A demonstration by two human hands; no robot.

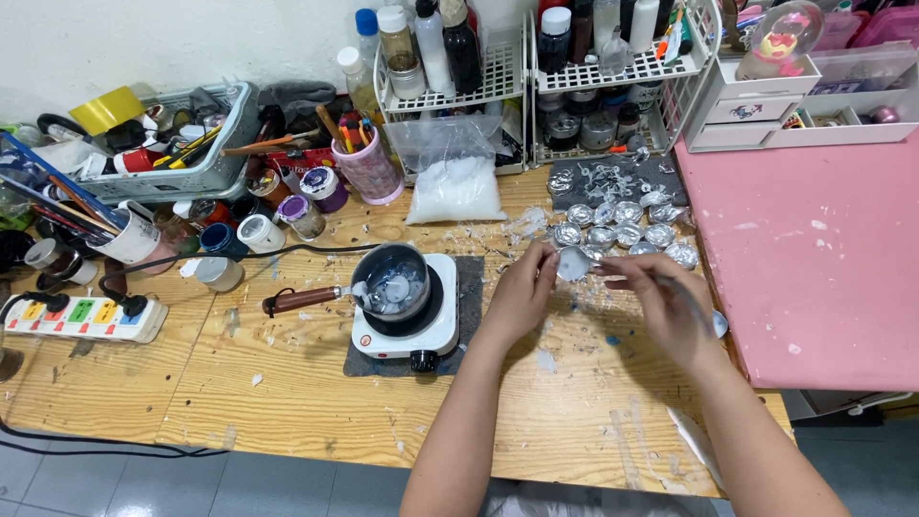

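The left hand (525,287) pinches a small foil cup (573,262) by its rim, held just above the desk (287,383) near its right edge, in front of a cluster of like cups (622,225). The right hand (661,302) is closed on a thin stick (694,304) at the cup. The cup looks light, thin and easily crushed; the rim suits a gentle grip.

Small round silvery foil cup (572,263), held upright above the wooden table (287,383).

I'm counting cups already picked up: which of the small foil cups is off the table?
The foil cup held in the left hand; the other foil cups sit clustered on the table behind it.
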